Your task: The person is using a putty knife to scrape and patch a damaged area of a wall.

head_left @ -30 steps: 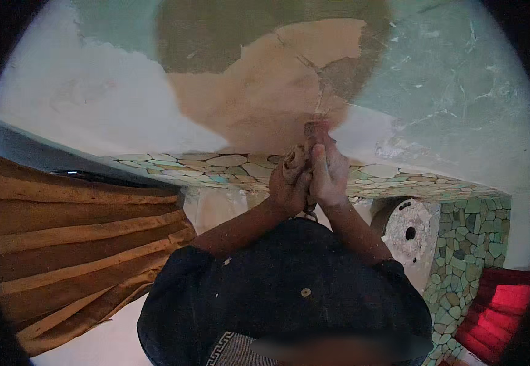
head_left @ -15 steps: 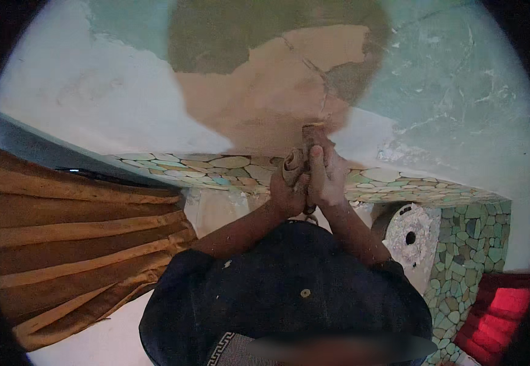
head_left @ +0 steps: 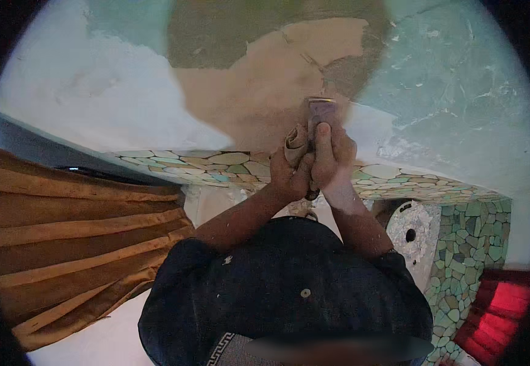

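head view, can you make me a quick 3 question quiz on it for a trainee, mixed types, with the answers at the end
1. Multiple choice: what does the left hand hold? a) a brush b) a rolled tan piece c) a cup
2. True or false: the thumb of the right hand lies on the flat tool.
3. Fill in the blank: the brown draped cloth is on the ____ side of the picture.

Key: 1. b; 2. true; 3. left
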